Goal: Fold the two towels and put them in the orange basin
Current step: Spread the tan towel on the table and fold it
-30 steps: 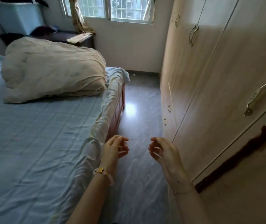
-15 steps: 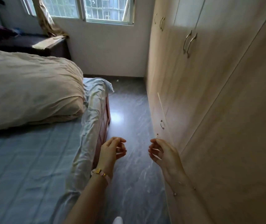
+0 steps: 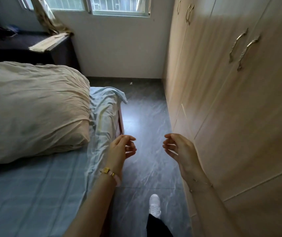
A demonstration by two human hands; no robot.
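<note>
The person has moved forward along the strip of floor (image 3: 145, 113) between the bed (image 3: 25, 194) and the wardrobe (image 3: 239, 117). The rolled quilt (image 3: 34, 108) now sits closer, and a white shoe (image 3: 154, 204) has stepped into view. The left hand (image 3: 121, 147) and the right hand (image 3: 177, 147) hang in front as before, fingers loosely curled and holding nothing. Neither towel nor the orange basin is in sight, so the person is probably still walking to find them, and no folding has begun.

Glossy grey floor (image 3: 147, 134) is gleaming beside the bed's wrinkled cloth sheet (image 3: 34, 194); matt wood-grain wardrobe (image 3: 239, 117) is carrying metal handles (image 3: 247, 52).
</note>
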